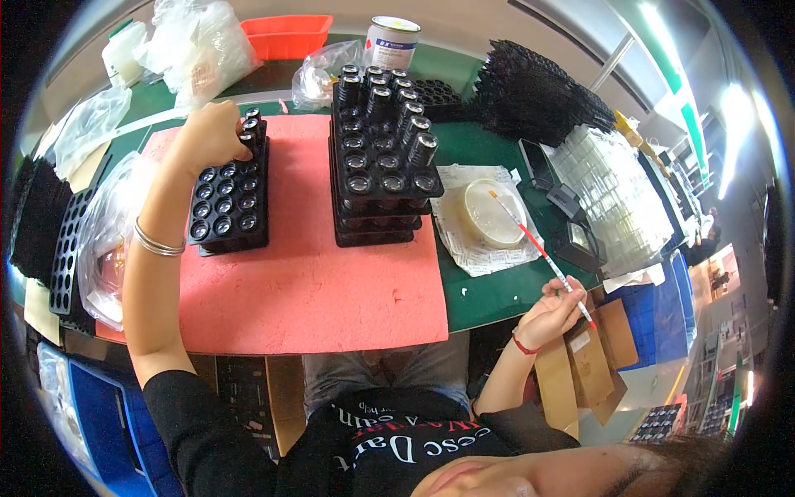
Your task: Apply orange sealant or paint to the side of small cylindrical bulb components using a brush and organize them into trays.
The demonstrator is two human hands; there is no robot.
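Note:
My left hand [217,135] reaches to the far end of a small black tray [229,243], its fingers closed around a black lens barrel [247,139]. Shiny round lens tops fill that tray's holes. My right hand [550,316] pinches a thin paintbrush [542,252] with a red and white handle. The brush's orange tip lies over a round, shallow, whitish dish [469,232] on printed paper [464,258]. Between my hands stands a taller stack of black trays [373,235], with several lens barrels [422,149] rising from its top along the far and right sides.
Both tray groups rest on a pink foam mat [315,306] over a green table. Behind are a metal can [392,43], an orange-red bin [286,37] and plastic bags [199,54]. Black trays [538,93] and clear trays [613,199] are piled right. A cardboard box [590,364] stands below.

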